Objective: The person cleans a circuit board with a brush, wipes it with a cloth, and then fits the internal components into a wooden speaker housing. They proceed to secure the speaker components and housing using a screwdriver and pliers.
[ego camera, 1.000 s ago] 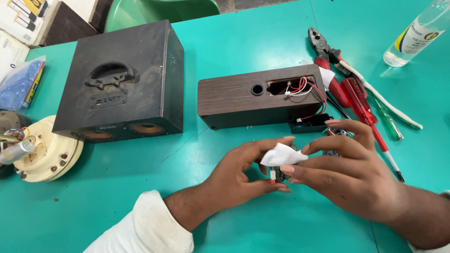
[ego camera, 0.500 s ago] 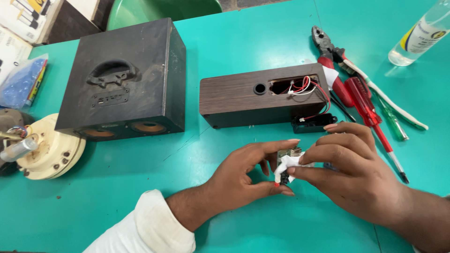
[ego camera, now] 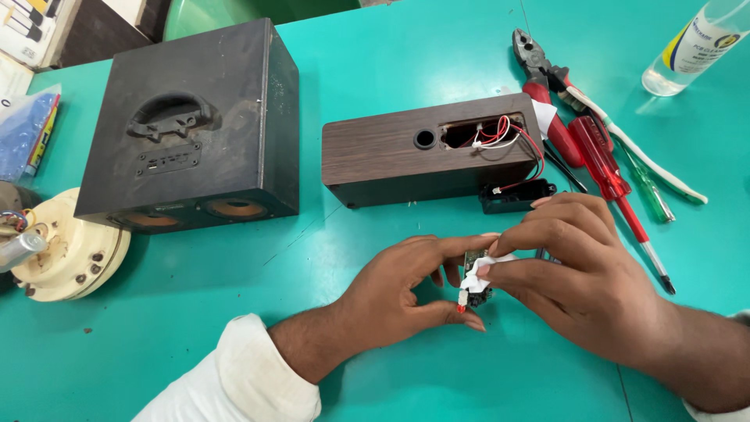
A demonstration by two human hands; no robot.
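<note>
- At the far left edge, a cream round motor part (ego camera: 66,254) sits half out of frame, clear of your work.
- Upper left, the black speaker box (ego camera: 191,129) lies well apart from your hands, leaving bare teal surface (ego camera: 328,258) between.
- Lower centre, your left hand (ego camera: 398,285) pinches the small circuit board (ego camera: 475,270) to steady it.
- Just right, your right hand (ego camera: 570,273) is closed on a white wipe (ego camera: 478,272), pressing it onto the board.
- Above, the opened brown wooden speaker (ego camera: 391,160) trails wires.
- Upper right, pliers (ego camera: 539,66) and red screwdriver (ego camera: 605,168) crowd that side.
</note>
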